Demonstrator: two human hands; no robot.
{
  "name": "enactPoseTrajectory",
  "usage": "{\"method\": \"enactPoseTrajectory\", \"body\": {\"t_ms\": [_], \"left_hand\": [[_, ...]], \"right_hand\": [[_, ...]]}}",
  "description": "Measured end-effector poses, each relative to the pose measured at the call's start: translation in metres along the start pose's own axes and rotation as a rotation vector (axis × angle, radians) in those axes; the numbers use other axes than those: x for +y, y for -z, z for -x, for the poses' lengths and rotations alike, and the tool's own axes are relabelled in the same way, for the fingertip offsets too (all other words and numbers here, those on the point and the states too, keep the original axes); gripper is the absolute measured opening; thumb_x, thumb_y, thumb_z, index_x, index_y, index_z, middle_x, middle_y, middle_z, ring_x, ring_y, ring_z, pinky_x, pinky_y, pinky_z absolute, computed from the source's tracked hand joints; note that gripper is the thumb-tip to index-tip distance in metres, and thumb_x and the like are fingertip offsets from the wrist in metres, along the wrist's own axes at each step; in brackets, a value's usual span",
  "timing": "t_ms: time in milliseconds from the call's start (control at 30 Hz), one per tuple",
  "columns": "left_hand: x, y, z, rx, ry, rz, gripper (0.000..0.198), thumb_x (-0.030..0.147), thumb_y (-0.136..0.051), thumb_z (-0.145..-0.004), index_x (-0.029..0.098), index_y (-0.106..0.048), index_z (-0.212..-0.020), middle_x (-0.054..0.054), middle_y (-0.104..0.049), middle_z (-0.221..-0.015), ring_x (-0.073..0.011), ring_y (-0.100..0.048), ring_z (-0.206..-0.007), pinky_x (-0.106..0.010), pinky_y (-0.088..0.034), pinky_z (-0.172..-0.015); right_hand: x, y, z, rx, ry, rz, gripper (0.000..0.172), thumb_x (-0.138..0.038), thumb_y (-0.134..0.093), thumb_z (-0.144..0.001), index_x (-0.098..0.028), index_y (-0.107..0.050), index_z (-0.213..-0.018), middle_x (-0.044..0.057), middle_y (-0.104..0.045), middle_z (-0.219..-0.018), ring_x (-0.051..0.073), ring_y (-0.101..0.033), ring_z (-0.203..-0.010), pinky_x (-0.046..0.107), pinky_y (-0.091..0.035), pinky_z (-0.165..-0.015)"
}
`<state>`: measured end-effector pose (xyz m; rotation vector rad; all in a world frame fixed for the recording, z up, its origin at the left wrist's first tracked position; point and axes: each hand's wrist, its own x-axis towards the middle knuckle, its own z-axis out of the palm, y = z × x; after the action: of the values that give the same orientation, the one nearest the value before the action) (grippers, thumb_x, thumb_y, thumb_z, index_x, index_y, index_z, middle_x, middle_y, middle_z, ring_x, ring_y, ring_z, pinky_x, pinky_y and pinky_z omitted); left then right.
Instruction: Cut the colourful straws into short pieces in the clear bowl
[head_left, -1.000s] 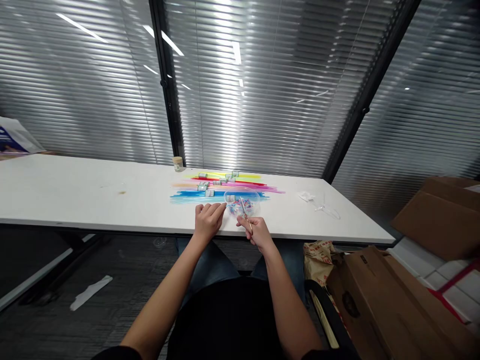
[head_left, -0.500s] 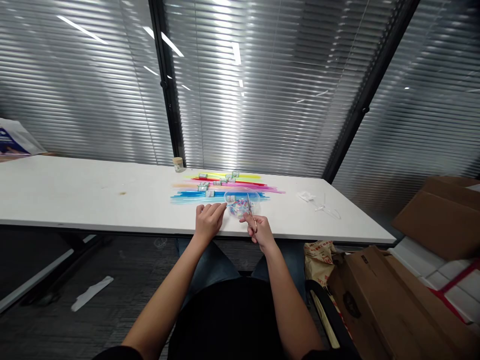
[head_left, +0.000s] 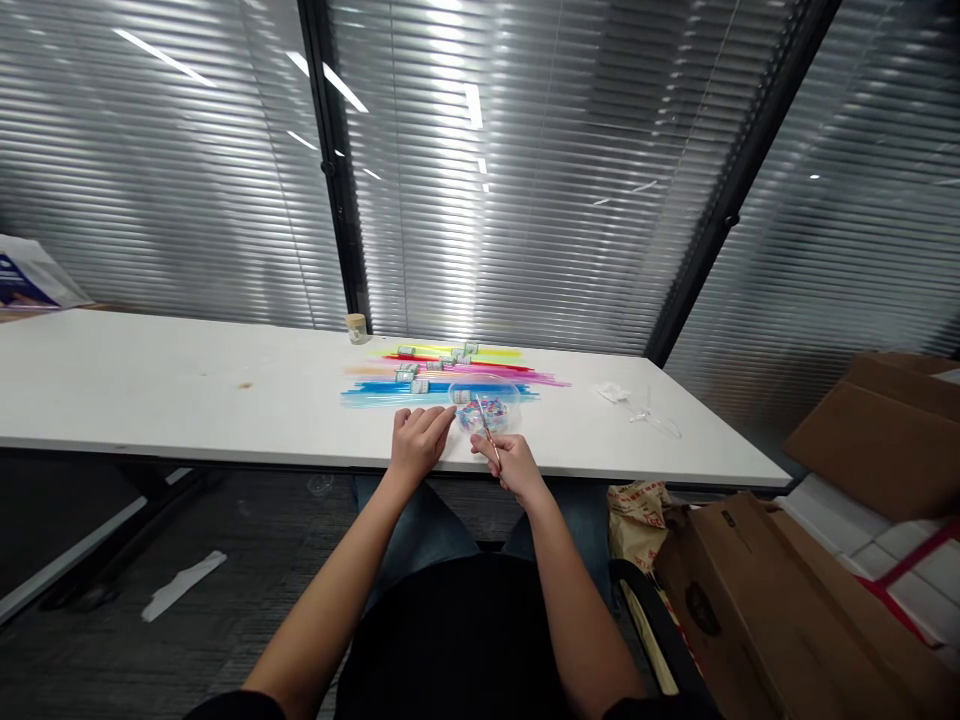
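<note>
Scissors (head_left: 489, 440) in the right hand (head_left: 516, 466), held over the near side of the clear bowl (head_left: 518, 402). Right fingers closed on the handles; blades point away, leaning left. Can't tell the blade gap.

Left hand (head_left: 418, 440): fingers curled, thumb and index tips together just beside the bowl's left rim. Too small to tell what, if anything, is pinched.

Paper bag (head_left: 636, 520) below the table's right end: red print, unreadable. Cardboard box (head_left: 780, 610) next to it: dark printed marks, unreadable.

Small multicolored bits (head_left: 487, 412) inside bowl. Straws (head_left: 375, 388) just behind, in blue, pink, red and yellow rows; pale labels (head_left: 420, 386) on the bundles, print too small. Jar (head_left: 356, 330) at the back edge: pale label, unreadable.

Vs half a second ago: scissors swung left, were more upright near the bowl's right side. Left hand practically unmoved, bowl and straws same.
</note>
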<state>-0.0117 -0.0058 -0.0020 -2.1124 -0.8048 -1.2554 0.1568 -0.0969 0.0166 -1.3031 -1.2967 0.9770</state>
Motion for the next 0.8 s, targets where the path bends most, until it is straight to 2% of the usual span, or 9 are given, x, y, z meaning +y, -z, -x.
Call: {"method": "enactPoseTrajectory", "body": {"t_ms": [333,700,800], "left_hand": [[-0.0018,-0.0004,0.0008,-0.042,-0.024,0.032,0.025,0.021,-0.046,-0.094,0.023,-0.064,-0.11,-0.005,-0.071,-0.09,-0.0152,-0.06,-0.072,-0.034,-0.032,-0.073],[0.0006,-0.0006,-0.0003,-0.02,-0.002,0.037,0.026,0.022,-0.047,-0.093,0.02,-0.062,-0.114,-0.008,-0.071,-0.093,-0.0175,-0.062,-0.076,-0.034,-0.036,-0.074],[0.0008,-0.001,-0.0005,-0.008,0.006,0.049,0.024,0.021,-0.047,-0.092,0.019,-0.063,-0.11,-0.008,-0.071,-0.094,-0.0182,-0.062,-0.079,-0.034,-0.037,-0.076]], "right_hand": [[0.0005,0.0016,-0.0015,0.001,0.0,0.021,0.053,-0.065,-0.061,-0.072,-0.013,-0.071,-0.072,-0.006,-0.038,-0.038,0.007,-0.031,-0.035,0.022,-0.023,-0.039],[0.0018,0.0006,-0.0019,0.028,0.011,0.024,0.054,-0.066,-0.059,-0.074,-0.013,-0.071,-0.074,-0.006,-0.04,-0.038,0.007,-0.031,-0.033,0.022,-0.024,-0.036],[0.0,0.0006,-0.0014,0.03,-0.014,0.015,0.053,-0.065,-0.058,-0.075,-0.013,-0.07,-0.073,-0.006,-0.04,-0.038,0.006,-0.031,-0.03,0.021,-0.023,-0.034]]}}
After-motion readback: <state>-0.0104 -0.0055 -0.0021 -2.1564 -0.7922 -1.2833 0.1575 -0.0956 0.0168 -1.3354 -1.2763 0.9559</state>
